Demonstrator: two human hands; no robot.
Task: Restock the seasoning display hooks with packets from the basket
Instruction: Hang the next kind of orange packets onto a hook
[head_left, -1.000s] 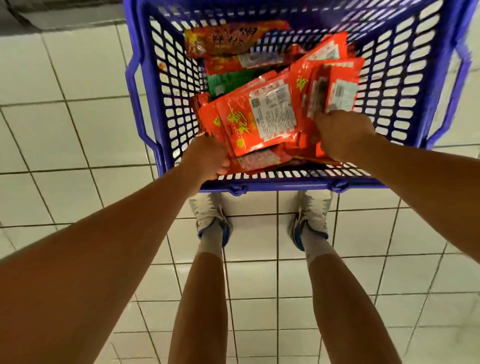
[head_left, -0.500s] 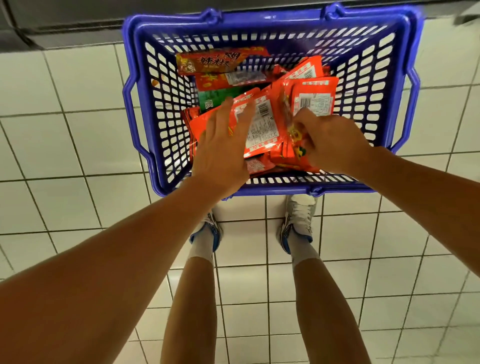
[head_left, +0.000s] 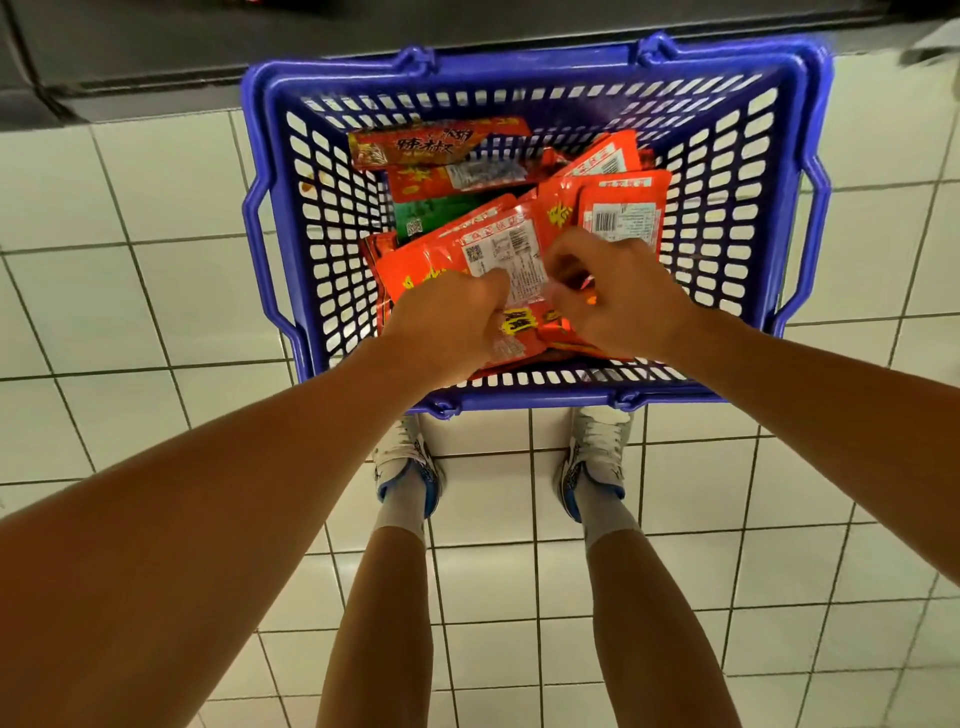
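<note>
A blue plastic basket (head_left: 535, 73) stands on the tiled floor in front of my feet. It holds several red-orange seasoning packets, plus a green packet (head_left: 421, 215) and a long red packet (head_left: 441, 143) at the back. My left hand (head_left: 447, 325) grips the lower edge of a red-orange packet with a white label (head_left: 506, 249). My right hand (head_left: 613, 293) has curled fingers pinching packets just right of that one, in front of a barcode-labelled packet (head_left: 621, 210). No display hooks are in view.
White floor tiles (head_left: 156, 312) surround the basket. A dark shelf base (head_left: 208, 47) runs along the top edge behind it. My two feet in white and blue shoes (head_left: 405, 462) stand just behind the basket's near rim.
My left hand, flat over the packets half a second ago, has closed on the labelled packet. My right hand has shifted slightly left among the packets. The view has tilted back from the basket.
</note>
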